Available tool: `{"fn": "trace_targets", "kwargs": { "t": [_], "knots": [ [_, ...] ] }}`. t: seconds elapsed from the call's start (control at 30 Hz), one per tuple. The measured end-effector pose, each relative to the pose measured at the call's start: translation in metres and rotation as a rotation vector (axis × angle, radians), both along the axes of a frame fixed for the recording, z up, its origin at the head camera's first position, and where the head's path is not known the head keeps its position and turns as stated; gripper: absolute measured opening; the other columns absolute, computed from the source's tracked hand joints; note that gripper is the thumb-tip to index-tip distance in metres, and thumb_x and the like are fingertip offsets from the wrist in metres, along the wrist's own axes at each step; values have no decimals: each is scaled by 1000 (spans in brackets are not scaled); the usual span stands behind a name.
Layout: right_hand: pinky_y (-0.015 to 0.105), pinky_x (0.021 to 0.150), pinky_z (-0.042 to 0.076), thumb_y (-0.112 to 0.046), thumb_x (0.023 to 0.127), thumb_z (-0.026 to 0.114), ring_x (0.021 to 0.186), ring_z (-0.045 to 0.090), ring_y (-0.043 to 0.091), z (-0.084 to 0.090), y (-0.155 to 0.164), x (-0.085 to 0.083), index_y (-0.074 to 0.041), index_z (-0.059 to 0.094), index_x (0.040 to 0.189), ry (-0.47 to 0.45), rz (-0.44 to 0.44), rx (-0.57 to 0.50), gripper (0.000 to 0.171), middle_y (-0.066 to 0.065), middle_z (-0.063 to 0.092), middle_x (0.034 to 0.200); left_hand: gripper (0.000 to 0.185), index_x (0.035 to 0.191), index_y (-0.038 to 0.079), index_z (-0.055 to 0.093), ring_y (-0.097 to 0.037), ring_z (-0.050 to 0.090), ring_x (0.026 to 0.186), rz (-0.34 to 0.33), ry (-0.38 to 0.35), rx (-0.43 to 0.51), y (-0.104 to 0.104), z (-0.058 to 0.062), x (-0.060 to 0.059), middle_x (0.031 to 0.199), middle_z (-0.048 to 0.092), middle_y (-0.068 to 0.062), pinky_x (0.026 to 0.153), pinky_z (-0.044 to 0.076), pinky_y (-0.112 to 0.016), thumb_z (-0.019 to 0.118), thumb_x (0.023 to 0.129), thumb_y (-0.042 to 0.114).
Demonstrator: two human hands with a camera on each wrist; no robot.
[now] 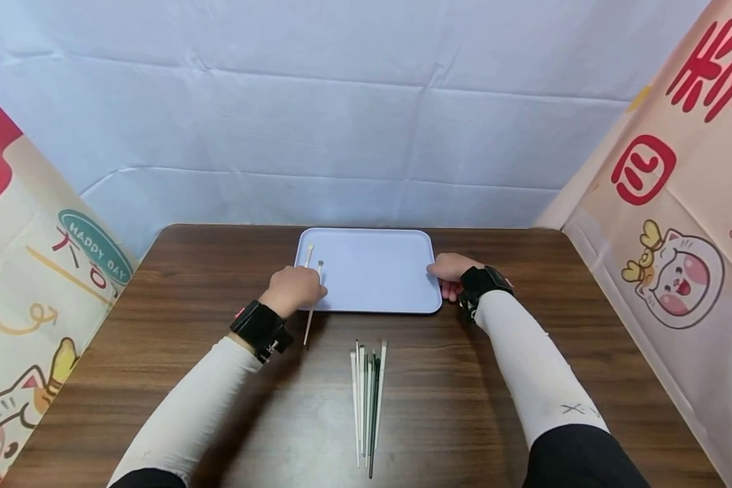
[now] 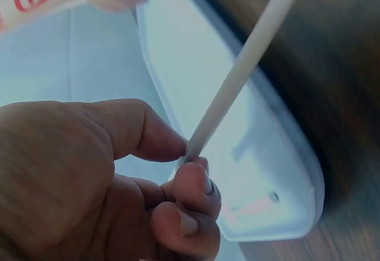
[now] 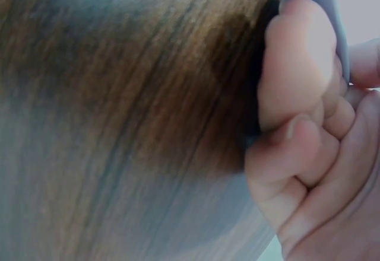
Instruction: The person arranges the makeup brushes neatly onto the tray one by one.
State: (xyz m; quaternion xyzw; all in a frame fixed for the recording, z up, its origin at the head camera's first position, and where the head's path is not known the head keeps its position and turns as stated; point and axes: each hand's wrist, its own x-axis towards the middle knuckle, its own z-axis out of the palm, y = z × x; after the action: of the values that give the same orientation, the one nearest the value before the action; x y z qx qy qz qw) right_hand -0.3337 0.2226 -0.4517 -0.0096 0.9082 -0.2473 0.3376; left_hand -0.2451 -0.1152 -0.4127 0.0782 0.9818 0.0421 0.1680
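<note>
A pale-handled paintbrush [image 1: 308,327] is pinched between the thumb and curled fingers of my left hand [image 1: 295,287], over the left end of the white tray [image 1: 372,271]. Close up in the left wrist view, the pale handle [image 2: 243,65] slants up from the fingertips. A second brush [image 1: 309,253] shows at the tray's left side, its lower part hidden behind the hand. My right hand [image 1: 454,271] grips the tray's right rim, thumb on top and fingers curled beneath the edge. In the right wrist view those fingers [image 3: 297,71] lie against the rim, close over the table.
Several more paintbrushes [image 1: 368,407], with pale and dark green handles, lie in a loose bundle on the brown wooden table [image 1: 451,420], nearer to me than the tray. A white cloth [image 1: 341,122] hangs behind the table, with printed sheets [image 1: 665,285] at both sides.
</note>
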Motion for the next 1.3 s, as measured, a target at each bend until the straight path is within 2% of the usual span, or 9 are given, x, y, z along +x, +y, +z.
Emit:
{"fn": "trace_targets", "kwargs": {
  "t": [0.17,0.33,0.47,0.6,0.77,0.93,1.1,1.3],
  "knots": [
    [26,44,47,-21,100,37,41,58,13,1,0,1,-2,59,69,-8,-4,-1,43,5,61,53,36,83,9,66,-24,56,73,47,-37,39,-7,1,-21,86,61,-8,63,44,-38,53,103,36],
    [26,45,48,-21,100,37,41,58,14,1,1,1,-3,59,65,-12,-16,-21,45,6,60,54,36,83,8,65,-20,49,65,38,-40,85,-10,4,-36,76,52,-6,59,39,-35,51,104,33],
    [26,45,47,-21,100,37,41,57,13,1,1,1,-3,59,65,-6,-22,-30,45,5,60,53,37,74,10,56,-18,43,59,35,-42,118,-12,6,-48,68,44,-3,58,36,-34,50,104,30],
    [26,45,47,-20,100,36,40,57,13,1,2,2,-3,60,66,5,-16,-23,45,5,60,52,36,73,11,49,-18,41,60,54,-50,125,-12,7,-58,69,42,-4,58,35,-34,49,104,29],
    [26,45,47,-21,101,37,41,57,13,0,2,2,-2,60,68,6,-21,-23,44,5,60,53,32,78,10,51,-20,44,66,72,-45,106,-9,5,-66,77,45,-6,61,37,-35,49,102,31],
    [25,44,46,-21,101,37,41,57,12,1,0,4,-2,60,67,3,-27,-23,45,5,60,53,31,78,10,52,-19,44,66,84,-43,97,-7,1,-71,75,44,-6,61,36,-34,49,102,30],
    [25,45,46,-21,100,37,41,57,12,4,-1,7,-2,62,65,13,-15,-25,47,4,60,53,30,86,7,61,-20,48,68,95,-20,107,-5,-3,-72,76,49,-6,61,39,-35,50,102,29],
    [24,45,46,-20,98,37,42,58,12,6,0,8,-2,64,63,25,-7,-9,47,4,61,53,30,80,8,58,-20,48,68,90,-8,106,-2,-4,-72,73,46,-5,62,39,-35,49,102,28]
  ]
}}
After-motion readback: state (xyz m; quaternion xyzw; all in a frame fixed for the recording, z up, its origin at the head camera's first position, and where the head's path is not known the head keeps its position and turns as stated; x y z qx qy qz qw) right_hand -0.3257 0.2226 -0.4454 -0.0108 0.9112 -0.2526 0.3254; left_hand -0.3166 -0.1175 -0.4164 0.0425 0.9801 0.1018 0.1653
